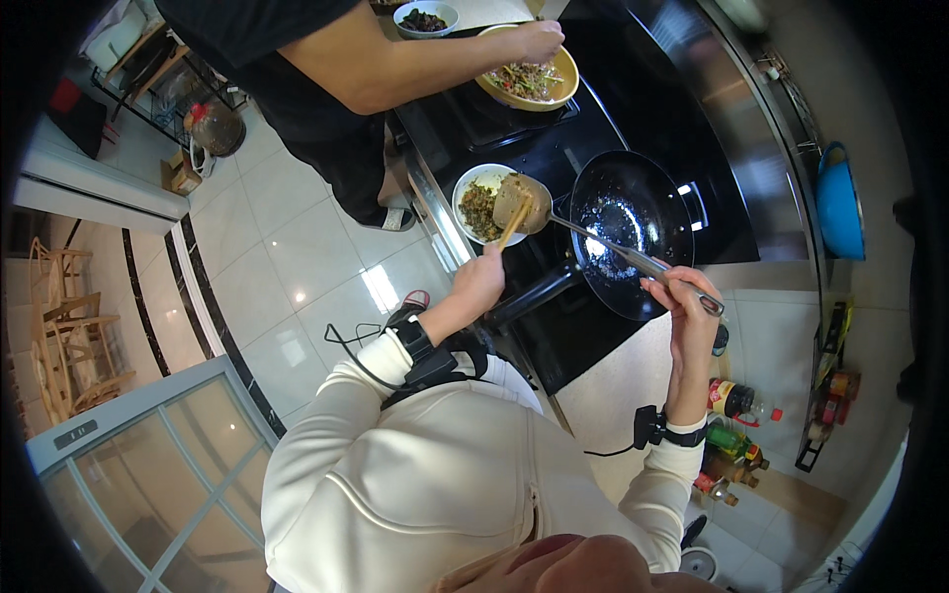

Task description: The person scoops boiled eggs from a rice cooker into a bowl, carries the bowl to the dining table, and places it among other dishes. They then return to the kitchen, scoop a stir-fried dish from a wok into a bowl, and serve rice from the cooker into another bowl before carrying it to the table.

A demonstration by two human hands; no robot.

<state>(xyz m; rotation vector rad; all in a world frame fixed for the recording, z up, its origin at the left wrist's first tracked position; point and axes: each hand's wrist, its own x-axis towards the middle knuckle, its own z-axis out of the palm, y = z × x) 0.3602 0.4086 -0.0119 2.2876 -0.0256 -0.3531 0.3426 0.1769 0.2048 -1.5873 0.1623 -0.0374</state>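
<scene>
In my left hand is a pair of wooden chopsticks, their tips against the bowl of a metal ladle or spatula. My right hand grips that utensil by its long handle. Its head rests over a white bowl that holds chopped cooked food. Beside the bowl, a black wok with an oily, shiny inside sits on the cooktop, its handle pointing towards me. The utensil's shaft passes above the wok.
A co-worker's hand is over a yellow bowl of food beyond the white bowl. Farther off stands a small bowl of dark food. Several bottles line the right wall, where a blue basin hangs.
</scene>
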